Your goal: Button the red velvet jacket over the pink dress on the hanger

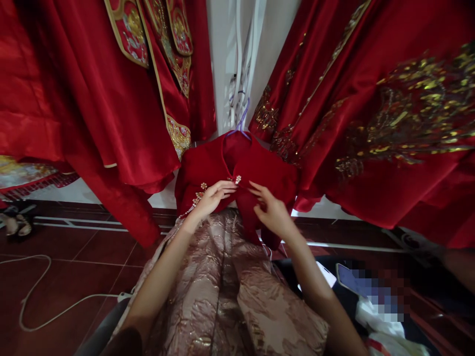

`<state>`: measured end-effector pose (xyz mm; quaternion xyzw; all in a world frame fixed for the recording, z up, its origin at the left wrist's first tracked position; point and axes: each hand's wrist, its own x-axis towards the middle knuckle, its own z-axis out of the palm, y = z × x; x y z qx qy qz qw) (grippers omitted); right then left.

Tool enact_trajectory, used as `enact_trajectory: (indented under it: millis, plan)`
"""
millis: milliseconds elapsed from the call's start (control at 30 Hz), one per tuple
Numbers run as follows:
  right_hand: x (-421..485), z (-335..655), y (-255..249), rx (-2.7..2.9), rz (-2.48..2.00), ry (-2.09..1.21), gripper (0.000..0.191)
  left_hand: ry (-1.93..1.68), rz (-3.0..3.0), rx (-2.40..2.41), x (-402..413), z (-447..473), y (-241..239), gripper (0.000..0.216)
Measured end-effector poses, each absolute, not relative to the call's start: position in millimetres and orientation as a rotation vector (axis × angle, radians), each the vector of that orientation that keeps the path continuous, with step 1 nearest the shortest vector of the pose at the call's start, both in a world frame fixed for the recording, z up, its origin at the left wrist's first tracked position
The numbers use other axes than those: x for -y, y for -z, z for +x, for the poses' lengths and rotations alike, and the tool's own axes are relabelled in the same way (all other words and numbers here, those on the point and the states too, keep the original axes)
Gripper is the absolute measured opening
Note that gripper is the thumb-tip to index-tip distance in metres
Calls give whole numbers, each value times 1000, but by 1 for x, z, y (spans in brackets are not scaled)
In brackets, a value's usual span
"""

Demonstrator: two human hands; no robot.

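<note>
A short red jacket with an open neckline hangs on a purple hanger in front of me. At its middle front sits a pearly flower-shaped ornament. My left hand lies against the jacket front with fingers stretched out, their tips just below this ornament. Beside its wrist, beaded trim shows on the jacket. My right hand is over the other side of the front, fingers spread and bent a little. Whether its fingertips press the cloth, I cannot tell. A shiny pinkish brocade garment spreads below both hands.
Red satin garments with gold embroidery hang at left, and others with sequins at right. A white rack pole stands behind. A white cable crosses the tiled floor. At lower right lie a phone and white plastic.
</note>
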<state>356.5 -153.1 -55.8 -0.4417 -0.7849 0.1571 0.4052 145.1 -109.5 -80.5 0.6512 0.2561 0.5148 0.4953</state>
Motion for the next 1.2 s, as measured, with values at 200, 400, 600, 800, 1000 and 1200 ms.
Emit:
enact_trajectory:
  millis: [200,400,600,800,1000,1200]
  plan:
    - [181,372,15,1909,-1118,-425,19,-1279,1755,-799,96,164,92,42]
    - [184,348,18,1963,-713,-970,25,-1397,1562,-851,125,155,99,32]
    - [159,315,30,1979,-656,-1132,27,-1912,1362,-1368,144,122,107,14]
    - [119,271,56,1962,-767,-893,26,-1825,1367,-1304,130,121,116,20]
    - [107,256,77,1968,-852,-596,24,-1916,1183,-1224,130,125,118,27]
    - [106,245,78,1904,-852,-556,23,-1918,1142,-1196,132,128,114,30]
